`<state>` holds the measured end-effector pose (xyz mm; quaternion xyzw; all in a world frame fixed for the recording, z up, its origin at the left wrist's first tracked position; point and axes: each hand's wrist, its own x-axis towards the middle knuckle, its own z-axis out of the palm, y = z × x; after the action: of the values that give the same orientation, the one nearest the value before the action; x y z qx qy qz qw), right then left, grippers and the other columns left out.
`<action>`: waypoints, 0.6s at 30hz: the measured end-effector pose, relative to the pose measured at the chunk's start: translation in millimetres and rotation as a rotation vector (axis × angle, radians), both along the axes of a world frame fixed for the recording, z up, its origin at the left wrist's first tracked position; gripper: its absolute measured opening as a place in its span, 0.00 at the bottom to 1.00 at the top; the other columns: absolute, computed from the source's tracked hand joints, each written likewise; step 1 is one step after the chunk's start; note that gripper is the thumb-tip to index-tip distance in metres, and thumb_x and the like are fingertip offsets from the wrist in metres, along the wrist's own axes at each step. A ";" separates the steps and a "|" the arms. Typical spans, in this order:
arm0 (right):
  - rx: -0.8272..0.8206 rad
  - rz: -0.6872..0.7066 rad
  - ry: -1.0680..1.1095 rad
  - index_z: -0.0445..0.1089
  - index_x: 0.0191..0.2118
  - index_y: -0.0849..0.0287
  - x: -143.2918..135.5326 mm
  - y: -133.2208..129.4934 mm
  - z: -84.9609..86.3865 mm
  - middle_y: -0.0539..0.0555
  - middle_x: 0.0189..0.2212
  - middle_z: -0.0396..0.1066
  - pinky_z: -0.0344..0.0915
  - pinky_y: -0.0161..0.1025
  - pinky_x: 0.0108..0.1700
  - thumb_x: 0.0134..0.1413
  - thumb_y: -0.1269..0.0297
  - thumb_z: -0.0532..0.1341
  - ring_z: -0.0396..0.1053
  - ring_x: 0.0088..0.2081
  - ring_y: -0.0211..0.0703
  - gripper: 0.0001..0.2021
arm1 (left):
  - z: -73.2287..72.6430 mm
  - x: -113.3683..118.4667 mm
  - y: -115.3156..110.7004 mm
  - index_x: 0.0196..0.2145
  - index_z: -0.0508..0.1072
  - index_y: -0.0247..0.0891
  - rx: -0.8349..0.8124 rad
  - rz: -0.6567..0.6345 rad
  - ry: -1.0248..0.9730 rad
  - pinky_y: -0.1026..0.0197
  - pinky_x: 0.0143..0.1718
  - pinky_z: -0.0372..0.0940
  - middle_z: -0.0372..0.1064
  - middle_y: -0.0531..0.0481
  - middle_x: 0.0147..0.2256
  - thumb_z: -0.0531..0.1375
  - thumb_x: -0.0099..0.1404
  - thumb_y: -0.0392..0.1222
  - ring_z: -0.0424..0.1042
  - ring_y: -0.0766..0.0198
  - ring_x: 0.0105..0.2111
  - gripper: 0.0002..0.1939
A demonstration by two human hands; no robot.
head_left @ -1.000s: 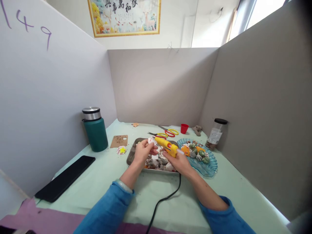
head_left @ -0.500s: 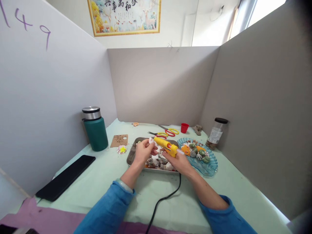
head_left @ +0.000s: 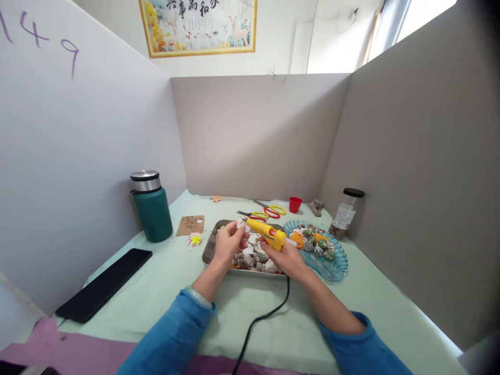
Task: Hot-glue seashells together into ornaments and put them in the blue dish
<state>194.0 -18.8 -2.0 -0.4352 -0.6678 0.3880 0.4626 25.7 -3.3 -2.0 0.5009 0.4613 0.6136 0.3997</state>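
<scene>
My right hand (head_left: 287,256) is closed around a yellow hot glue gun (head_left: 267,233), with a pale glue stick poking out of its back end. The gun's tip points left, close to a small white piece (head_left: 242,224), possibly a shell, pinched in the fingers of my left hand (head_left: 228,242). Whether tip and piece touch, I cannot tell. Both hands are above a metal tray (head_left: 209,249) full of shells and small stones. From below the tray's front edge a black cord (head_left: 253,324) runs toward me.
Right of the tray stands a blue scalloped plate (head_left: 336,268) of painted stones and shells. Scissors (head_left: 269,209), a red cup (head_left: 295,204) and a lidded jar (head_left: 345,213) are behind. To the left are a green bottle (head_left: 152,214), a cardboard piece (head_left: 190,225) and a black slab (head_left: 105,284).
My left hand has shifted very slightly left with the white piece, a little away from the glue gun's tip. My right hand holds the gun nearly still.
</scene>
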 end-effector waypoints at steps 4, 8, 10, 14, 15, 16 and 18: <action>-0.018 0.003 0.032 0.74 0.37 0.64 0.1 -1.1 0.7 0.47 0.17 0.60 0.56 0.34 0.24 0.46 0.53 0.62 0.59 0.23 0.37 0.18 | -2.6 -0.9 2.2 0.35 0.72 0.35 0.011 -0.002 0.012 0.69 0.16 0.60 0.70 0.53 0.22 0.60 0.55 0.48 0.65 0.70 0.14 0.14; 0.001 -0.025 0.045 0.73 0.37 0.63 0.3 -0.1 -0.3 0.47 0.17 0.60 0.56 0.34 0.24 0.46 0.54 0.62 0.59 0.22 0.37 0.17 | -0.6 0.1 0.4 0.33 0.72 0.35 -0.004 0.006 -0.016 0.68 0.18 0.62 0.71 0.52 0.22 0.60 0.54 0.47 0.65 0.69 0.15 0.13; 0.019 -0.037 0.057 0.72 0.37 0.64 0.6 0.9 -1.4 0.47 0.18 0.60 0.57 0.34 0.24 0.47 0.54 0.61 0.59 0.23 0.38 0.18 | 0.9 0.5 -0.7 0.32 0.72 0.35 -0.014 0.015 -0.013 0.67 0.18 0.62 0.71 0.52 0.22 0.60 0.54 0.46 0.65 0.69 0.15 0.12; 0.029 -0.027 0.054 0.72 0.39 0.64 1.0 1.5 -1.3 0.47 0.18 0.61 0.57 0.35 0.25 0.48 0.53 0.61 0.60 0.23 0.38 0.18 | 0.4 -0.2 0.2 0.29 0.72 0.34 -0.007 0.005 0.001 0.68 0.18 0.61 0.72 0.51 0.22 0.60 0.54 0.47 0.65 0.69 0.15 0.12; 0.027 -0.027 0.044 0.72 0.39 0.64 1.0 1.4 -0.9 0.47 0.18 0.61 0.58 0.35 0.25 0.48 0.53 0.61 0.60 0.23 0.38 0.18 | -0.4 -0.6 0.9 0.29 0.72 0.34 -0.003 -0.003 0.000 0.68 0.17 0.61 0.72 0.51 0.22 0.60 0.54 0.47 0.65 0.69 0.15 0.12; 0.028 -0.029 0.035 0.73 0.39 0.64 1.0 1.4 -0.6 0.47 0.18 0.61 0.58 0.35 0.25 0.48 0.54 0.61 0.60 0.24 0.38 0.18 | -1.2 -1.0 1.6 0.29 0.72 0.34 0.000 -0.009 -0.003 0.68 0.17 0.61 0.72 0.51 0.22 0.60 0.54 0.47 0.66 0.69 0.15 0.12; 0.034 -0.040 0.024 0.73 0.39 0.64 0.7 1.6 -0.5 0.48 0.19 0.62 0.58 0.35 0.25 0.47 0.54 0.61 0.60 0.23 0.38 0.18 | -2.3 -1.4 2.4 0.29 0.72 0.34 0.004 -0.011 -0.007 0.68 0.17 0.61 0.72 0.51 0.22 0.60 0.54 0.47 0.66 0.69 0.15 0.12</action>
<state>194.6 -17.2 -2.5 -0.4357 -0.6600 0.3724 0.4857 24.3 -0.9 -4.4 0.5020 0.4559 0.6141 0.4038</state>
